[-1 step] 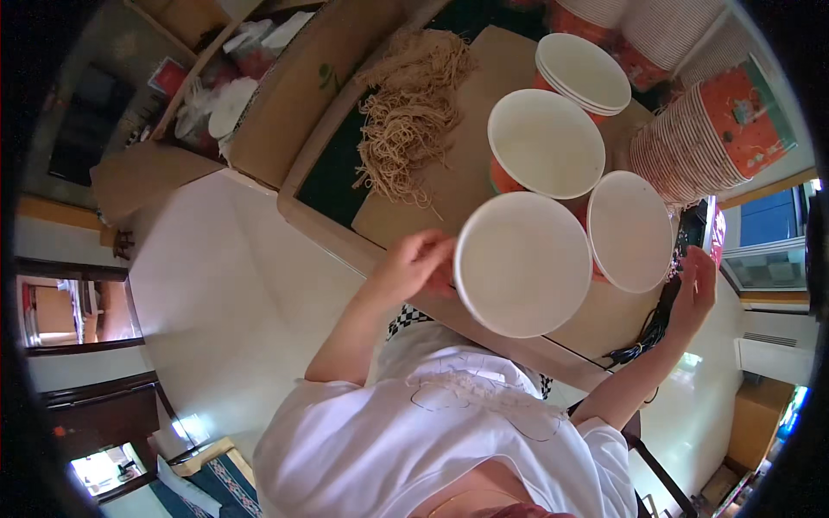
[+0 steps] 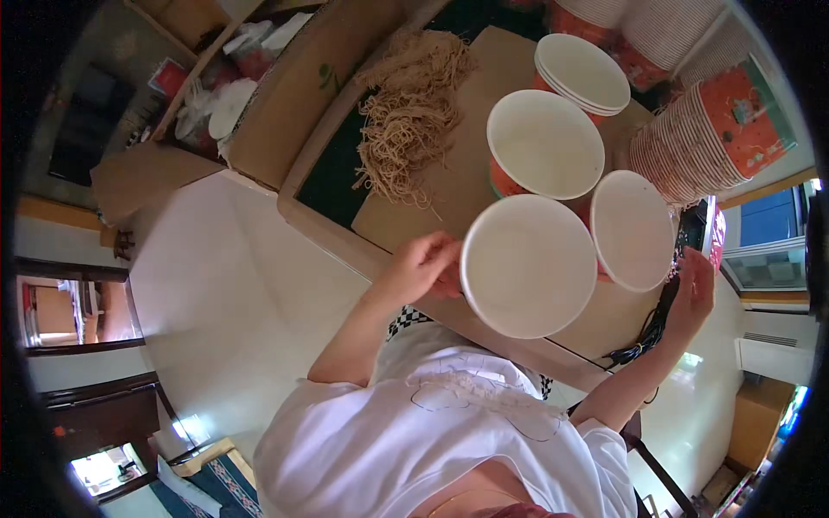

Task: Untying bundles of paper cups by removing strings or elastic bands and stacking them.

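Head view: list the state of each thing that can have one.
Nearest cup, open, nothing visible inside
Middle cup, open, nothing visible inside
Right cup, open, nothing visible inside
Upper cups, open, nested
Cup stack at far right, nested
Tan strands, loose, tangled
Black cable, bunched
Cardboard box, open
Left hand, fingers bent at the nearest cup's left side
Right hand, beside the right cup, no grip visible

The front tub [image 2: 528, 266] is showing a smooth, matt white inside that looks like coated paper, while the nested stack [image 2: 704, 134] is presenting ridged rims and a smooth printed wall. Fibrous tan strands [image 2: 406, 129] are looking rough above matt brown cardboard [image 2: 471, 186]. The shirt [image 2: 414, 432] is creasing as soft cloth; the pale floor [image 2: 207, 268] is gleaming, smooth and glossy.
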Demonstrator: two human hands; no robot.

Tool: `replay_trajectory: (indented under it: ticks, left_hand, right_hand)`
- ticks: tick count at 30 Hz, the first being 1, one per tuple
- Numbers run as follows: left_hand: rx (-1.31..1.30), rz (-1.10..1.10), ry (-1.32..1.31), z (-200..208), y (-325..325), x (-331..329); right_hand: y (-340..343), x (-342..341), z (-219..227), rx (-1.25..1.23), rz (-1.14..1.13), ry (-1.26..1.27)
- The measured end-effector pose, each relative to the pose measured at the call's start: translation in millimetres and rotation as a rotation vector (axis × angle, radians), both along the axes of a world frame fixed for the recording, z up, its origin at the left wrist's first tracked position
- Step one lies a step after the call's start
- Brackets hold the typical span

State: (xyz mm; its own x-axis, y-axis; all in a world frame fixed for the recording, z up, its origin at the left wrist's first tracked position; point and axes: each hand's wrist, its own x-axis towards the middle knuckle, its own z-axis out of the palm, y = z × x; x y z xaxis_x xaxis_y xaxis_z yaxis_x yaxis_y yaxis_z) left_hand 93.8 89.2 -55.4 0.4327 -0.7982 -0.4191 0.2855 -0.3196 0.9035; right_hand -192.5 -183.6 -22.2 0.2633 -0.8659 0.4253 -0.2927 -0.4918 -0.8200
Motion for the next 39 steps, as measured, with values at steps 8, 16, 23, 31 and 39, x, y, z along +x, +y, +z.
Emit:
replay_trajectory:
  ticks: [8,16,23,31,39]
  left_hand:
    - [0.110,0.215,-1.127,-44,-35,60]
    - [0.213,-0.303,-1.543,-33,-60,115]
    - [-0.046,0.040,-1.102,107,-63,100]
    - [0.509,-0.786,-1.582,-21,-80,114]
    - [0.007,-0.093,-1.158,95,-71,111]
  right_hand:
    - [58,5,21,-0.003,0.013,-0.013]
    - [64,-2,25,0.023,-0.002,-0.103]
    - [75,-6,27,-0.004,0.064,-0.243]
    - [87,-5,29,0.031,0.195,-0.324]
    - [85,-10,33,0.019,0.155,-0.332]
